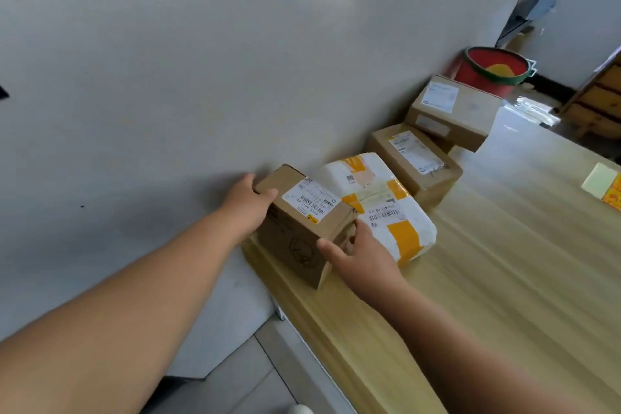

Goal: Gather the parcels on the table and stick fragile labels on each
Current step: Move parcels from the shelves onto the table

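Head view
- Where it is: the small cardboard box sits at the table edge nearest the wall, touching the white padded mailer.
- My left hand: it grips the box's far-left end. The thumb lies over the top edge and the other fingers are hidden behind the box.
- My right hand: the thumb presses the near face and the fingers curl round the right side, wedged against the mailer.
- Handling, box: I judge it stiff and probably light. The taped faces may be slick, so opposite ends are the place to hold.
- Handling, mailer: it looks soft and bulging, so I would lift it from underneath.
- Other parcels: a second cardboard box lies beyond the mailer, with a third box resting tilted on it.
- Labels: the sheet at the table's right edge may be the fragile labels, though the print is too blurred to tell.
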